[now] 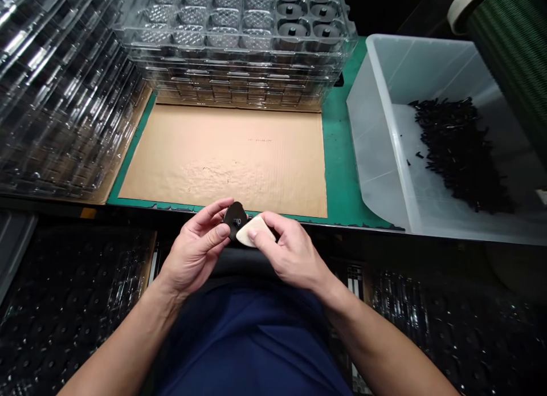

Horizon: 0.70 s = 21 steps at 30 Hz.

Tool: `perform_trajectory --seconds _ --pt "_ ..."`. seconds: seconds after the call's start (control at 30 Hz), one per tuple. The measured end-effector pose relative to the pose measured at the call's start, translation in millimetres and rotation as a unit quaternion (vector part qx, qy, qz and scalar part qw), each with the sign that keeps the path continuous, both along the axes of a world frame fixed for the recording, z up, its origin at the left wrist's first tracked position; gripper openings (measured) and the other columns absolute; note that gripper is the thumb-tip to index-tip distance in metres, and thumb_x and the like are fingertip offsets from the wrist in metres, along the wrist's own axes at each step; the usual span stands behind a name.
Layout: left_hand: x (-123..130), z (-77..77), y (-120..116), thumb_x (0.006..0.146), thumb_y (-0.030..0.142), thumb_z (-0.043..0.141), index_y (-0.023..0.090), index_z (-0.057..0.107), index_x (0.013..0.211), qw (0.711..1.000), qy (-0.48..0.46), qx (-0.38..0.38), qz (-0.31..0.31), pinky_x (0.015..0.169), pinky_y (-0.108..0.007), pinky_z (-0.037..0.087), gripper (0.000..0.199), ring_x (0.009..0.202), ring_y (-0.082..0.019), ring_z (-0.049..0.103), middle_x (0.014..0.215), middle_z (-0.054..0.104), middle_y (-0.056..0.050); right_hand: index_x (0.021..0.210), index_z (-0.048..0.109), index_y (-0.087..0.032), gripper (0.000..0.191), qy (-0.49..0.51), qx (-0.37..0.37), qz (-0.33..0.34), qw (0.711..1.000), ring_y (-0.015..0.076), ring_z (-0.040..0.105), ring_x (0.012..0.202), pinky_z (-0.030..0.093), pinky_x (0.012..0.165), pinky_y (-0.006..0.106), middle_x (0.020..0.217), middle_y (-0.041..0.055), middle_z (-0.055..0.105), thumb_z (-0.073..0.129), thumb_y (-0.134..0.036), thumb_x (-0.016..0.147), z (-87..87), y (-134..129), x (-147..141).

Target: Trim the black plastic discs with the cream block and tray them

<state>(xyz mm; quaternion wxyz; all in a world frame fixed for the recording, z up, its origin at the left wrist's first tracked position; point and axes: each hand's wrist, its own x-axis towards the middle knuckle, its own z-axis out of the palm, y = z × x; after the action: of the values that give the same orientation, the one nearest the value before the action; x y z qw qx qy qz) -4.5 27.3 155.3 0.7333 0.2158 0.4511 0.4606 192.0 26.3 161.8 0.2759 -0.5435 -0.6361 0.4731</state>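
A smooth, dark surface with a low sheen is presented by the black disc [233, 212]. A matt, soft, felt-like finish is shown by the off-white pad [258, 225]. The stacked trays [239, 54] are formed in clear, glossy plastic, with textured pockets. The sheet [239, 156] is made of brown cardboard, wrinkled and shiny in its middle. The mat [339, 139] is surfaced in matt green. The bin [376, 128] is moulded in smooth, translucent plastic. Dark blue, matt cloth is seen in the garment [256, 350].
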Motion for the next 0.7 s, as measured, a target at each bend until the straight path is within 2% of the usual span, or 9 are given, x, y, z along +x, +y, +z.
perform_trajectory --seconds 0.1,0.17,0.23,0.3,0.37,0.47,0.53,0.6,0.7 --pt "-7.4 -1.4 -2.2 0.082 0.034 0.089 0.024 0.079 0.124 0.996 -0.002 -0.043 -0.073 0.087 -0.027 0.062 0.044 0.106 -0.022 0.071 0.120 0.075 -0.010 0.091 0.066 -0.018 0.017 -0.015 0.144 0.013 0.989 0.0164 0.055 0.079 0.043 0.072 0.030 0.086 0.0017 0.061 0.055 -0.025 0.104 -1.3 3.0 1.7" --pt "-10.8 -4.1 -5.0 0.088 0.040 0.083 0.019 0.080 0.119 0.989 -0.031 -0.073 -0.128 0.081 -0.032 0.065 0.038 0.096 -0.023 0.071 0.111 0.076 -0.013 0.106 0.069 -0.018 0.019 -0.019 0.245 0.091 0.965 0.0202 0.057 0.089 0.046 0.081 0.034 0.099 0.0066 0.066 0.051 -0.022 0.107 -1.4 7.0 5.1" --pt "-11.0 -6.9 -7.7 0.092 0.047 0.077 0.014 0.082 0.108 0.980 -0.066 -0.099 -0.157 0.071 -0.035 0.066 0.036 0.081 -0.022 0.070 0.097 0.075 -0.013 0.115 0.070 -0.019 0.023 -0.037 0.331 0.174 0.927 0.0220 0.056 0.089 0.046 0.080 0.036 0.105 0.0089 0.067 0.049 -0.024 0.109 -0.8 10.6 8.1" --pt "-7.9 -7.8 -9.3 0.093 0.048 0.075 0.015 0.082 0.106 0.978 -0.091 -0.114 -0.150 0.070 -0.036 0.066 0.037 0.079 -0.021 0.070 0.097 0.075 -0.013 0.117 0.071 -0.019 0.023 -0.065 0.377 0.194 0.904 0.0227 0.055 0.088 0.045 0.079 0.038 0.105 0.0093 0.068 0.050 -0.027 0.109 -0.2 12.2 9.0" --pt "-2.8 -6.3 -9.2 0.090 0.041 0.081 0.020 0.080 0.115 0.987 -0.095 -0.090 -0.094 0.080 -0.034 0.066 0.033 0.092 -0.021 0.071 0.110 0.076 -0.010 0.107 0.070 -0.018 0.019 -0.075 0.341 0.116 0.930 0.0215 0.057 0.086 0.045 0.078 0.036 0.098 0.0077 0.068 0.053 -0.027 0.107 -0.3 10.8 7.1" --pt "2.8 -1.4 -6.9 0.080 0.022 0.090 0.028 0.078 0.120 0.999 -0.047 -0.008 0.006 0.096 -0.026 0.059 0.043 0.109 -0.018 0.070 0.118 0.075 -0.004 0.082 0.058 -0.019 0.023 -0.027 0.116 0.000 0.993 0.0144 0.051 0.065 0.039 0.061 0.029 0.072 -0.0010 0.056 0.055 -0.030 0.102 -1.5 4.8 1.7" --pt "2.5 1.5 -5.8 0.075 0.018 0.093 0.028 0.079 0.118 0.999 -0.014 0.027 0.032 0.097 -0.024 0.058 0.046 0.109 -0.018 0.069 0.113 0.076 -0.003 0.075 0.051 -0.020 0.029 0.004 0.010 0.001 1.000 0.0114 0.043 0.057 0.032 0.053 0.027 0.064 -0.0048 0.048 0.056 -0.033 0.100 -2.6 1.2 -1.1" --pt "-1.1 2.7 -5.7 0.075 0.019 0.094 0.028 0.080 0.118 0.999 0.005 0.028 0.024 0.094 -0.021 0.058 0.046 0.108 -0.018 0.070 0.113 0.076 -0.004 0.076 0.053 -0.020 0.027 -0.001 0.036 -0.001 0.999 0.0118 0.044 0.060 0.033 0.056 0.027 0.067 -0.0040 0.050 0.057 -0.032 0.100 -3.8 -0.4 -2.1" --pt "-8.0 0.4 -6.8 0.081 0.029 0.091 0.025 0.079 0.122 0.999 0.007 -0.023 -0.045 0.087 -0.021 0.059 0.044 0.107 -0.019 0.070 0.122 0.075 -0.008 0.090 0.064 -0.018 0.017 -0.028 0.178 0.013 0.984 0.0163 0.054 0.077 0.042 0.073 0.031 0.085 0.0023 0.062 0.056 -0.024 0.103 -5.4 1.3 0.6"
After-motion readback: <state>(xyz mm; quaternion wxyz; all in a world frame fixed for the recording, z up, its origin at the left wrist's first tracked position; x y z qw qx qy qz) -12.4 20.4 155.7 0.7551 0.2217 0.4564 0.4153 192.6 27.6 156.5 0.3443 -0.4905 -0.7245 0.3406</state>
